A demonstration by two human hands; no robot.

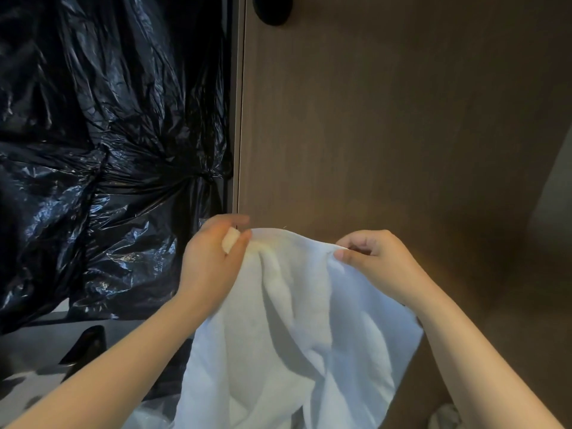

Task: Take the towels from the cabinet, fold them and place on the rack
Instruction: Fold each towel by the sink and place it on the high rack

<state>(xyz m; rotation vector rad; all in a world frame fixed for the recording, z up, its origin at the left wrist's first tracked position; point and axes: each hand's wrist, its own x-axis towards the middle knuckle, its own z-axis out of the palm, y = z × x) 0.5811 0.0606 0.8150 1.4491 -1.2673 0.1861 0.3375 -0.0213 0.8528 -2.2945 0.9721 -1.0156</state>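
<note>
The white towel (297, 320) hangs in mid-air in front of the person, held up by its top edge and sagging between the two hands in a shallow curve. Its cloth looks soft and thick, with a slightly fuzzy nap, and it falls in deep loose folds that run down and out of view at the bottom. The left hand (213, 258) pinches one end of the top edge, with a small wad of cloth bunched between thumb and fingers. The right hand (374, 261) pinches the other end between thumb and forefinger, the other fingers curled in. Just behind the towel stands a brown cabinet door (387, 119) with a fine, matte wood grain and a round black knob (272, 9) at the top. To the left of the door are crinkled, glossy black plastic bags (108, 134), gathered into a knot near the door's edge. Below them lies a pale grey surface (31, 342).
</note>
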